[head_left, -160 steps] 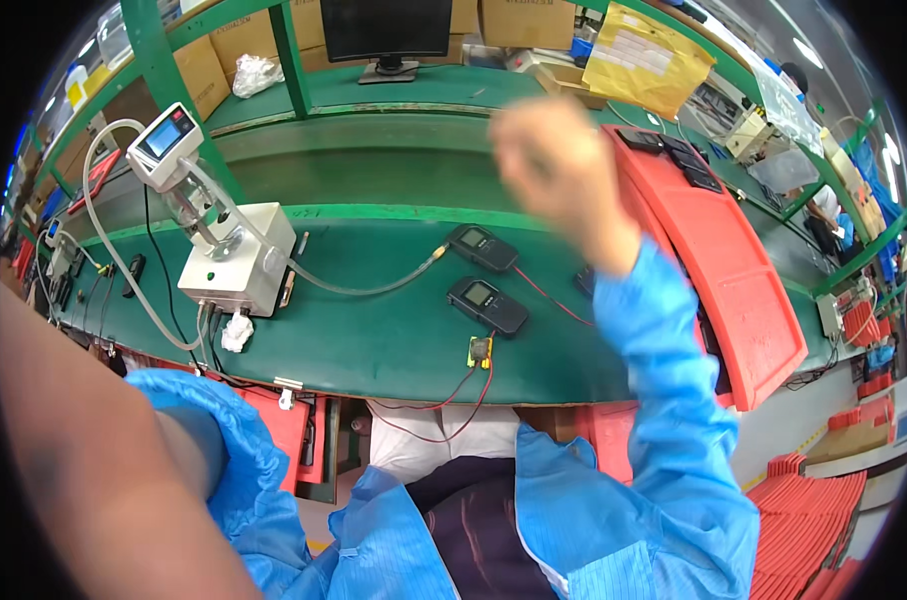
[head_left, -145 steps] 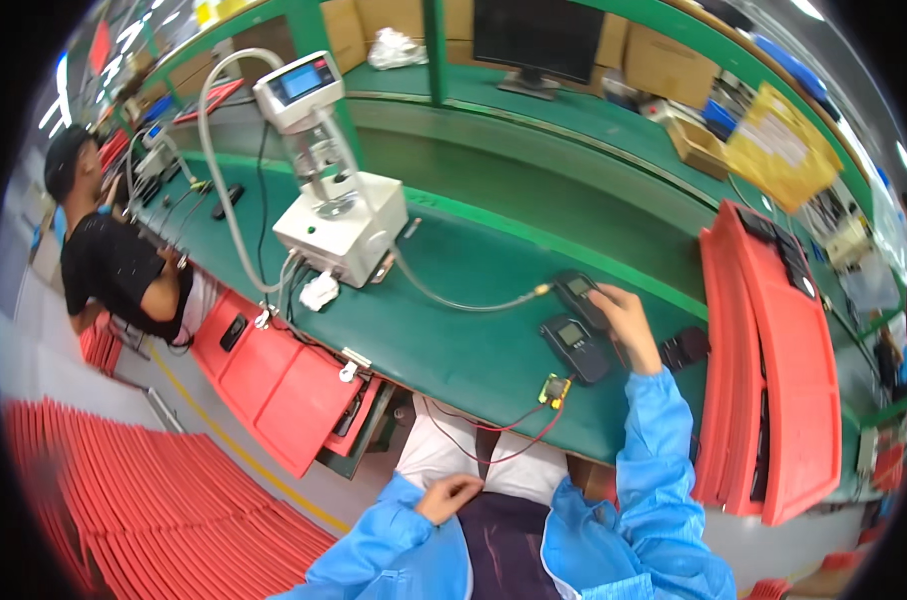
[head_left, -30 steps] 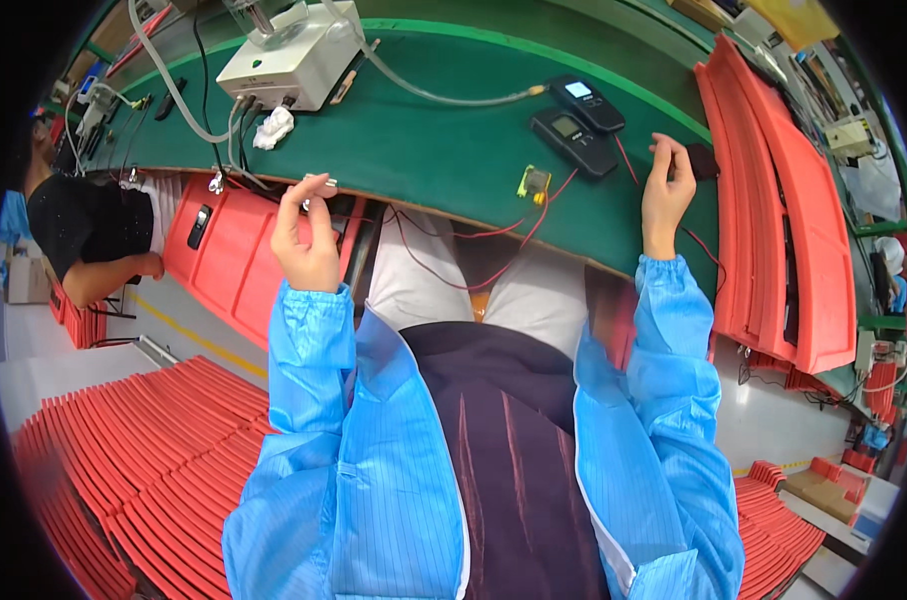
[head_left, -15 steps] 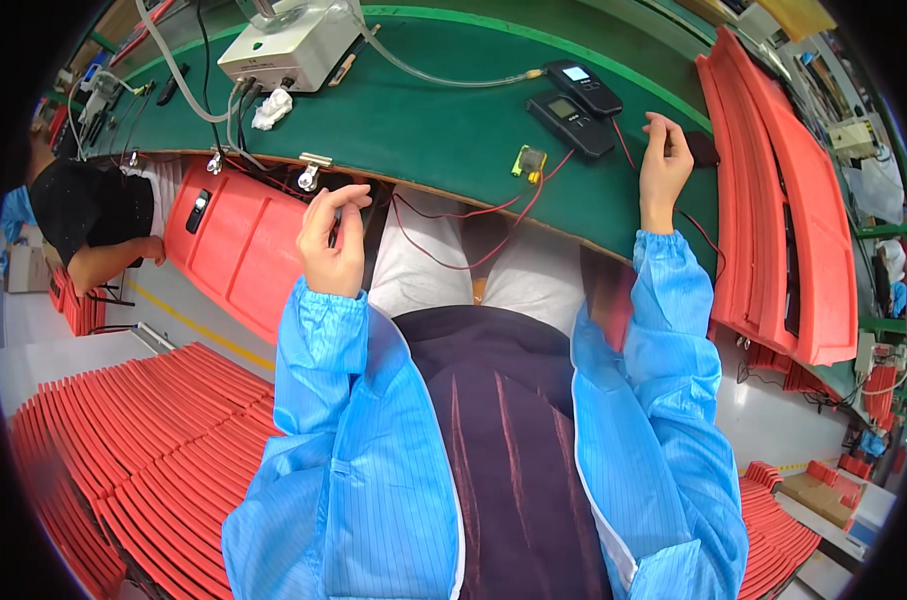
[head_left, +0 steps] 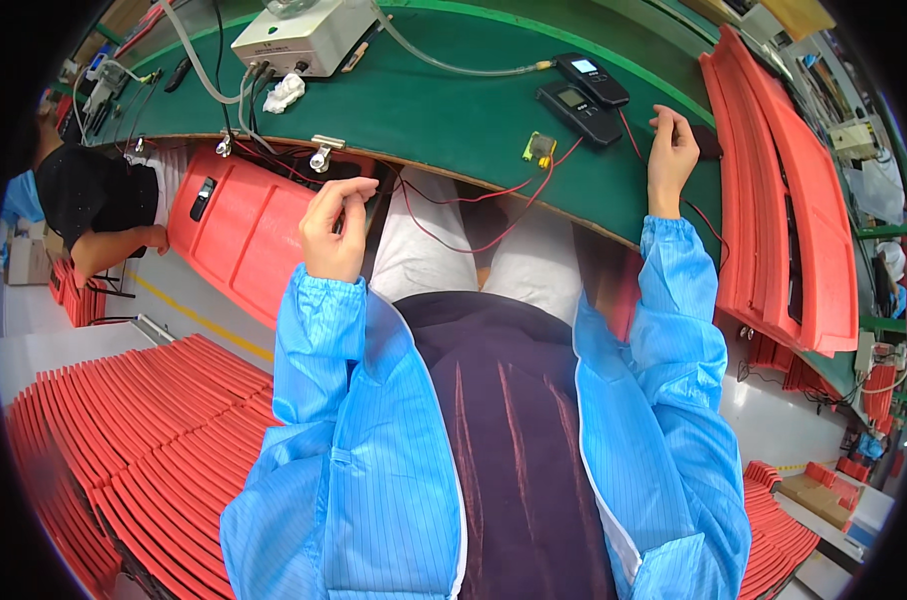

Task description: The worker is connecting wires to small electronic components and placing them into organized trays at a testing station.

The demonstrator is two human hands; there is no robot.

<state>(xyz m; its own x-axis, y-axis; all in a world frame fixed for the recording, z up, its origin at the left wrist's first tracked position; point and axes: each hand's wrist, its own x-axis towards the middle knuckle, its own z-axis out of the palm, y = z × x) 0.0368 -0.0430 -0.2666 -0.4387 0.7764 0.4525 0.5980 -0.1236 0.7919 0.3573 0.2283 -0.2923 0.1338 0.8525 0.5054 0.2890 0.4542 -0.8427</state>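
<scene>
My left hand hovers at the near bench edge beside a red molded panel. Its fingers are loosely bent, with a gap between thumb and fingers and nothing visible in them. On the right, my right hand is over the green bench top, fingers half curled and apart, with no object showing. Closest to it are two black handheld meters, one with a lit screen and one with a dull screen. A small yellow-green part lies left of them, by red and black wires.
A white box-shaped device with tubes and cables stands at the back left, a crumpled white tissue before it. Metal clips grip the bench edge. Red panels are stacked at right and lower left. Another person bends at far left.
The view has shifted slightly, so the bench things sit a little to the right. Both hands keep nearly the same places, with small changes in the left fingers.
</scene>
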